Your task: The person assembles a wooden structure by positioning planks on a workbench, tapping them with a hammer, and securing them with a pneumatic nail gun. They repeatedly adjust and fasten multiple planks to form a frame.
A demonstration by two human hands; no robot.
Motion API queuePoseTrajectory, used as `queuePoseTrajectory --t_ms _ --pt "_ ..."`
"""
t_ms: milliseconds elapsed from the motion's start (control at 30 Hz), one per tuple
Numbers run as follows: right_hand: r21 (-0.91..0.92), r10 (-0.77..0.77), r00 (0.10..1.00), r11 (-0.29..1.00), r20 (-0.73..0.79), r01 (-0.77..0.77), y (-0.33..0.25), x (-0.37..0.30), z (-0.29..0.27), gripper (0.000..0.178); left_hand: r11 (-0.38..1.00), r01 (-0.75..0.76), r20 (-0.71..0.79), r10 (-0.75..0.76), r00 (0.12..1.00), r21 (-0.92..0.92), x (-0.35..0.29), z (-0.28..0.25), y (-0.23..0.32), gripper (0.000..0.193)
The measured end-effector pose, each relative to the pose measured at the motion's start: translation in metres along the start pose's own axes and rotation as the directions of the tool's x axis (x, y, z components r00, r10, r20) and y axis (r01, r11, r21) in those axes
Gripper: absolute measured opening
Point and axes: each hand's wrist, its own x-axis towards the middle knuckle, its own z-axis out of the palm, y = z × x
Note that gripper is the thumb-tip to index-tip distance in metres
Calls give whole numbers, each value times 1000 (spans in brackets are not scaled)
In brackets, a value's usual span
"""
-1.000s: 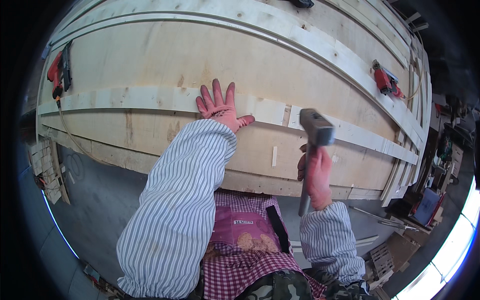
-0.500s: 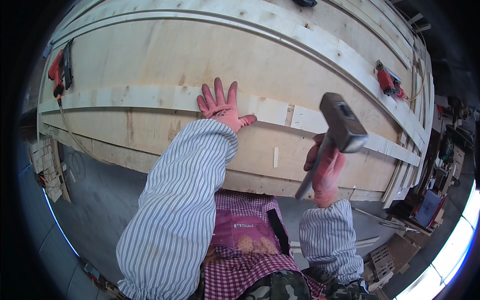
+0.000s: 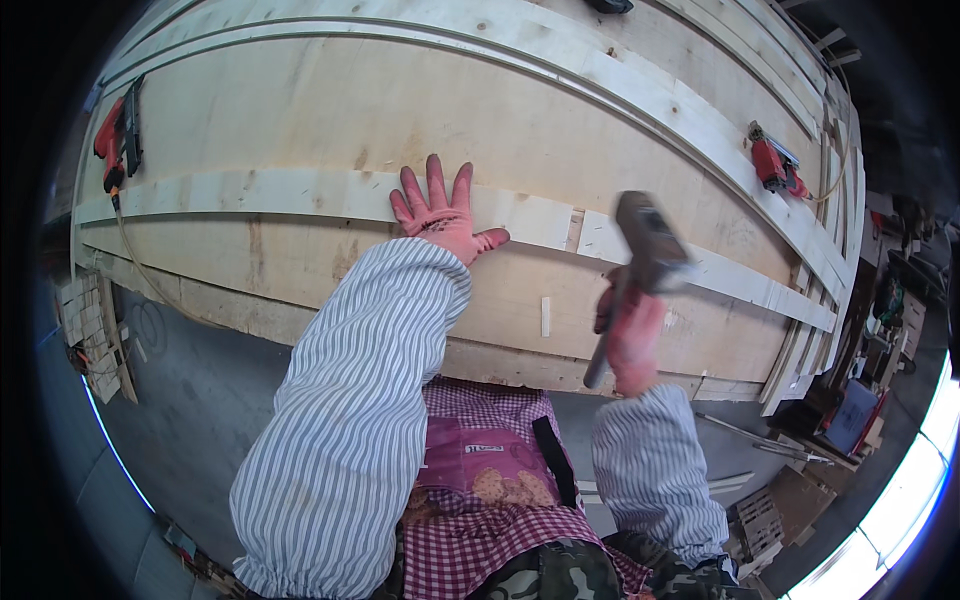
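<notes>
My left hand (image 3: 438, 215), in a pink glove, lies with spread fingers on a long pale wooden strip (image 3: 300, 193) that crosses a plywood sheet. Wrapped round the handle of a hammer (image 3: 652, 240), my gloved right hand (image 3: 633, 335) is raised to the right of it. The hammer's metal head is up over the strip and smeared by motion. Between my hands, a narrow gap (image 3: 576, 230) parts two lengths of the strip. Small staple-like marks dot the wood near my left fingers.
A red power tool (image 3: 118, 140) with a hose rests at the far left. Another red tool (image 3: 775, 165) lies on the right boards. A small pale wood sliver (image 3: 546, 316) sits on the plywood (image 3: 480, 300). Long boards (image 3: 540, 45) run across the back.
The hammer and my right hand have moved a little left and the head has dropped slightly. My left hand stays flat on the strip.
</notes>
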Motion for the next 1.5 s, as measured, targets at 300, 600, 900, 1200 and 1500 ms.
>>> queuePoseTrajectory --t_ms 300,600,900,1200,1500 --pt "14 258 964 966 71 -259 17 7 -5 32 1000 30 10 -30 1000 7 2 -4 2 114" --pt "-666 17 981 736 196 120 57 -5 -57 34 997 28 32 -30 999 70 2 -5 5 116" --pt "-808 -343 880 380 328 449 87 8 -142 35 994 40 -14 -38 999 107 5 3 1 118" --pt "-971 -251 961 176 118 165 68 90 -186 89 991 -64 -20 62 998 -118 -3 -10 -11 113" --pt "-914 -183 921 162 343 373 73 119 -214 71 224 -86 -167 -374 912 -971 -113 25 -79 83"
